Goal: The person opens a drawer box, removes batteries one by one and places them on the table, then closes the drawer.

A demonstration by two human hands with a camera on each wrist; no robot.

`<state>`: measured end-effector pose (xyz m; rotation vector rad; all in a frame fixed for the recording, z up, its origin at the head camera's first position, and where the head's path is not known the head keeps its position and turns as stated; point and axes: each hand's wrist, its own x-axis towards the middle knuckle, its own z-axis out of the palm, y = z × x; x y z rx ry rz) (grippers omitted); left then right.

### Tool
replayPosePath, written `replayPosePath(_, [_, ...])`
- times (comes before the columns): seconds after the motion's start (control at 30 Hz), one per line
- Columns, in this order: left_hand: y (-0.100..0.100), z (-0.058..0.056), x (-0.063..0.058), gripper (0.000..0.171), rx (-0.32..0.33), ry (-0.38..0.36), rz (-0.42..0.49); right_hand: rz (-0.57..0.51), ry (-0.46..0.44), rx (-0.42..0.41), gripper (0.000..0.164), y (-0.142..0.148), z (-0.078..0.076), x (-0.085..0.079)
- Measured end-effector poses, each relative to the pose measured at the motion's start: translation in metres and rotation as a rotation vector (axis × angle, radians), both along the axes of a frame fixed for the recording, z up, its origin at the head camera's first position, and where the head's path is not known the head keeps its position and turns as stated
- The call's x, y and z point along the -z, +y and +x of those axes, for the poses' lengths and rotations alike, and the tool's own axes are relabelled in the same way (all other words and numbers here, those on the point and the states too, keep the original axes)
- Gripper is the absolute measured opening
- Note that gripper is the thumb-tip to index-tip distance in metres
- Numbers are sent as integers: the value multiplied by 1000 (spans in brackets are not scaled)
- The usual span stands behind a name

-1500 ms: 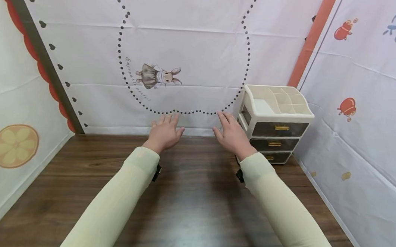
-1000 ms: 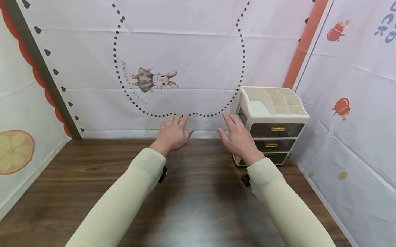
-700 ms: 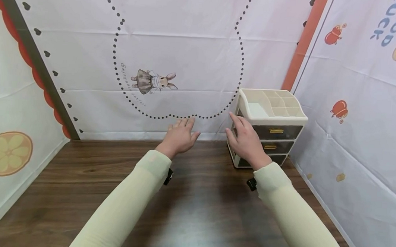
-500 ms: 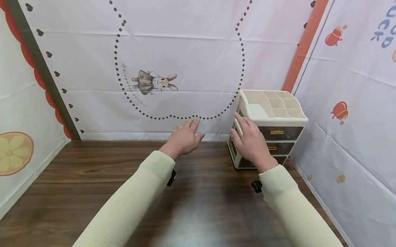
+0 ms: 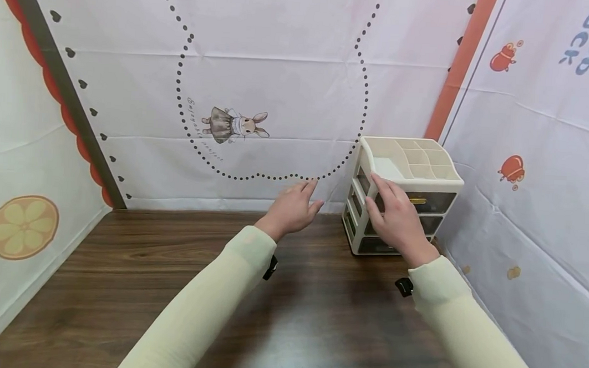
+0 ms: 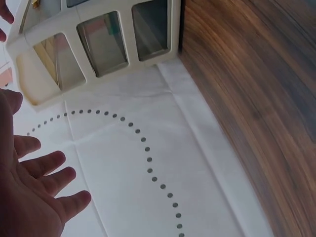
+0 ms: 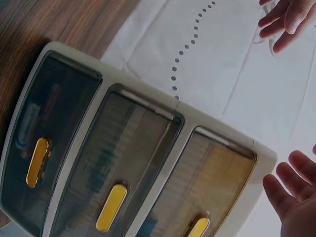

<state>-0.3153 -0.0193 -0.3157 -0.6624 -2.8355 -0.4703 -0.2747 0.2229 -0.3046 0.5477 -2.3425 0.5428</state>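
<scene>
Just two hands (image 5: 292, 209) (image 5: 400, 222), fingers (image 6: 76, 203) extended, near one cream organizer (image 5: 430, 185), three drawers (image 7: 131, 138), three yellow handles (image 7: 111, 207).

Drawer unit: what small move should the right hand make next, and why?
Probably ease the right hand toward the gold handle of the top drawer: all three drawers look shut, and that open hand is close to the drawer unit but holds nothing.

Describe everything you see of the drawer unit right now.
The drawer unit is cream and plastic-looking, with a divided open top and three shut drawers, smoky and see-through, with gold-coloured handles; blurred shapes show inside. It stands upright on the wood-grain table, at the back right. The right hand is close; whether it touches is unclear.
</scene>
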Motion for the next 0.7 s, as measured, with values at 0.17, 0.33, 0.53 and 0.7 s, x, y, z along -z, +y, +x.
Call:
replayPosePath(0.17, [11, -1, 0, 64, 22, -11, 10, -38, 25, 1, 52, 9, 3, -1])
replayPosePath(0.33, [22, -3, 2, 66, 37, -29, 8, -82, 72, 17, 51, 20, 6, 0])
replayPosePath(0.53, [33, -4, 2, 67, 71, -48, 51, -146, 106, 41, 49, 33, 6, 2])
replayPosePath(0.7, [41, -4, -1, 68, 79, -92, 108, -193, 95, 69, 48, 43, 6, 2])
